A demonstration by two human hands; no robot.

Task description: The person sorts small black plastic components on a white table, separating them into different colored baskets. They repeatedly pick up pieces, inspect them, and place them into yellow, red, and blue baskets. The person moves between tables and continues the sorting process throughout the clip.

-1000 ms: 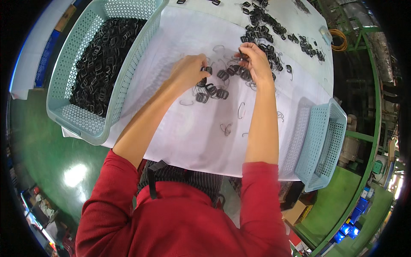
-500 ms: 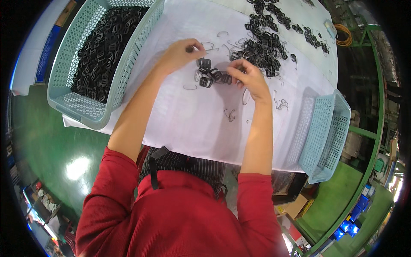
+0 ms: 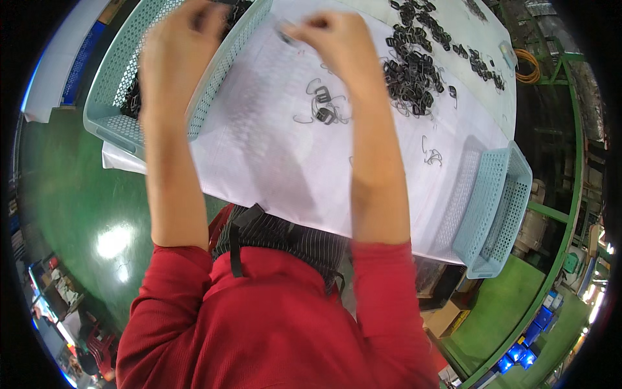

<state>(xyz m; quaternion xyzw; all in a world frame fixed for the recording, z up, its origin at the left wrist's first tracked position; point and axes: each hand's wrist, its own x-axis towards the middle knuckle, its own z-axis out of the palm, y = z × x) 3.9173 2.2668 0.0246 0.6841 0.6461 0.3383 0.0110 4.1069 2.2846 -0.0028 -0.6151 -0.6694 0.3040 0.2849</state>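
Both my hands are raised close to the camera and blurred. My left hand (image 3: 184, 39) hovers over the rim of the pale blue basket (image 3: 116, 123) that holds black clips, its fingers curled; what it holds is hidden. My right hand (image 3: 337, 39) is pinched shut on what looks like a small dark clip at its fingertips, above the white sheet (image 3: 272, 168). A few black clips (image 3: 324, 111) lie on the sheet below my right wrist. A larger heap of black clips (image 3: 414, 71) lies farther back on the right.
A second pale blue basket (image 3: 499, 207) hangs over the table's right edge with nothing visible in it. Thin wire loops (image 3: 431, 155) lie near it. The green floor (image 3: 78, 194) lies to the left, and a green frame (image 3: 551, 214) stands on the right.
Both hands have lifted off the sheet and moved left toward the filled basket. The small group of clips they were handling stays on the sheet.
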